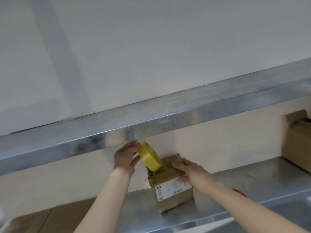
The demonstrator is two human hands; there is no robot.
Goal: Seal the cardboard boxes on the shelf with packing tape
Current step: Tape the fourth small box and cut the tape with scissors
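Across the middle of the frame runs the upper steel shelf (151,115), its front lip hanging just above the hands and closing off the space over the work. Behind it is a pale wall (151,47). Below, the lower steel shelf (252,182) carries the small cardboard box (173,200), which stands at lower centre with one white shipping label (171,189) on its near face. The printing along its top seam is too blurred to read. The left hand (126,157), just left of centre, is clamped on the one roll of yellow packing tape (149,156), fingers and thumb curled round its rim. The roll is tilted and held above the box's upper left corner. Whether a strip runs from it to the box cannot be told. The right hand (193,172) grips the box's top front edge, fingers laid over the top and thumb against the near face. A second cardboard box (297,148) sits on the same shelf at the right edge of the frame, well apart, with a flap standing up. A red object (239,192) shows partly behind the right forearm. A brown cardboard surface (42,219) fills the lower left corner, below the shelf. That makes two shelves, two plain boxes, one roll and one label.
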